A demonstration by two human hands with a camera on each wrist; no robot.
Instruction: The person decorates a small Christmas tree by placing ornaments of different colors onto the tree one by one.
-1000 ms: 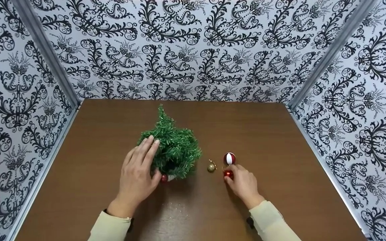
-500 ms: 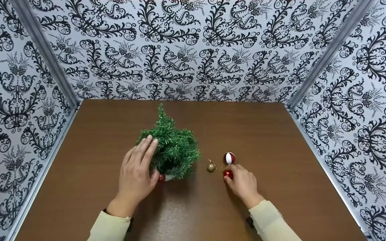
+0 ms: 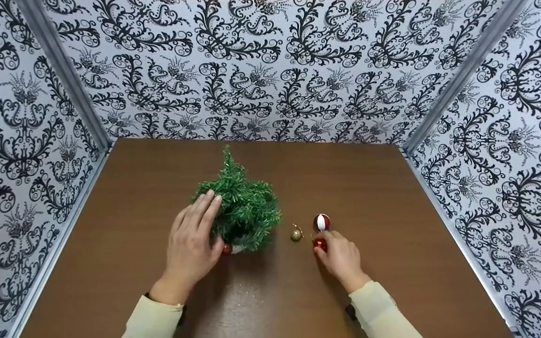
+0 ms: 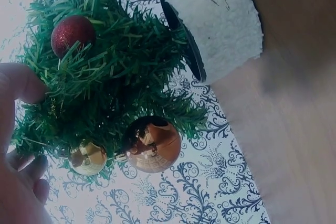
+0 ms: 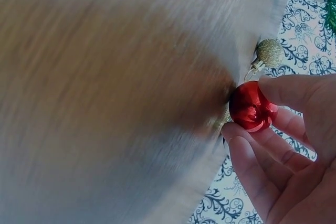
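A small green artificial Christmas tree (image 3: 249,206) stands left of the table's middle. My left hand (image 3: 189,239) rests against its left side, fingers fairly straight along the branches. A dark red glitter bauble (image 4: 72,35) hangs near the thumb, with a shiny copper bauble (image 4: 154,144) and a gold bauble (image 4: 88,158) on the other side. My right hand (image 3: 342,257) pinches a shiny red bauble (image 5: 251,107) between thumb and fingers, low at the table surface. Next to it lie a gold glitter bauble (image 3: 296,235) and a red-and-white bauble (image 3: 321,222).
The tree's base is a rough white pot (image 4: 223,30). The brown wooden table (image 3: 355,173) is bordered by patterned black-and-white walls (image 3: 270,70) at the back and both sides. Tiny specks of glitter (image 3: 247,293) lie near the front.
The tree has turned or shifted slightly, its low red bauble moving a little left against my left thumb. My right hand stays at the shiny red bauble.
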